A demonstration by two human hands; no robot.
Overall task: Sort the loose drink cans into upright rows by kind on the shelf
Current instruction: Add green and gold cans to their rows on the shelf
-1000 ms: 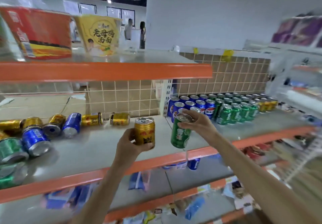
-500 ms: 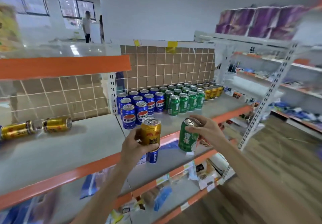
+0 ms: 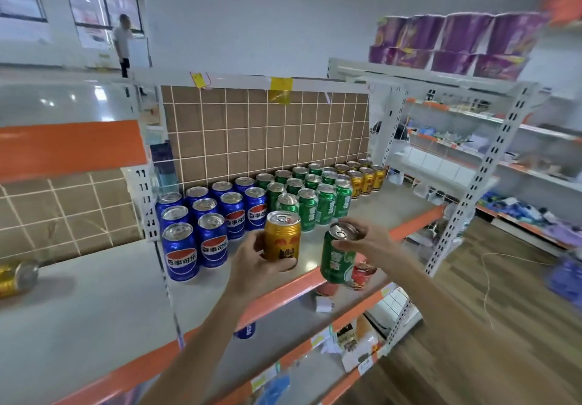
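Gold aluminium drink can [image 3: 282,237] gripped upright by left hand [image 3: 252,261], frame centre; right hand [image 3: 370,241] pinches green aluminium drink can [image 3: 338,255] by top.

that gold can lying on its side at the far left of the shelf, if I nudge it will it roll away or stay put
The gold can lies on its side on the smooth grey shelf, so a nudge across its length would probably roll it. No lip shows along the orange front edge, so it might roll off. It looks rigid metal; its weight cannot be judged.
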